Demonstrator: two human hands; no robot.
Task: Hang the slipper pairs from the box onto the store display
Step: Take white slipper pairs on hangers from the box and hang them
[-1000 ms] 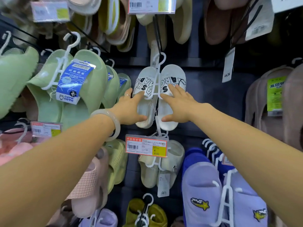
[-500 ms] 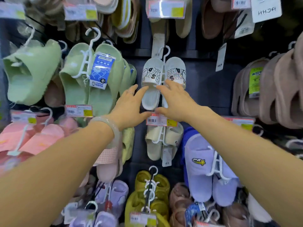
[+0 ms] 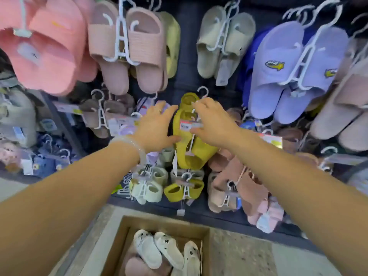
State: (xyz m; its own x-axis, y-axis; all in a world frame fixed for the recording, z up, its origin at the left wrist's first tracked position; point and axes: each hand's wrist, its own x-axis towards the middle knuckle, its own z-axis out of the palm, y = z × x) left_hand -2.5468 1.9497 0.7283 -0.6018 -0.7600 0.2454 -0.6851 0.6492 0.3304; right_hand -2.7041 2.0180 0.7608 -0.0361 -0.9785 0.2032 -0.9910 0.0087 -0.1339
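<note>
1. Both of your hands are empty right now: the left hand (image 3: 157, 126) and the right hand (image 3: 211, 124) reach out with fingers spread and relaxed, gripping nothing, over the yellow slippers (image 3: 191, 148) on the display (image 3: 179, 56).
2. Take the cardboard box (image 3: 121, 242) as your landmark, at the bottom of the view on the floor. Inside it lie the white slipper pairs (image 3: 163, 250) that you are to hang, with a pink pair (image 3: 137, 265) beside them toward the near edge.
3. These look like light foam slides, soft enough to flex yet springy, so I judge a modest squeeze is plenty and nothing should break if dropped.
4. Whether the pairs in the box have hangers clipped on, you cannot tell from here. If so, lift by the hook; otherwise pinch both straps together.
5. Beyond the box, low rows of cream, yellow and brown pairs hang crowded on white hangers.
6. Farther above the box hang the dusty pink pair (image 3: 127, 48) and the lilac pair (image 3: 288, 70).
</note>
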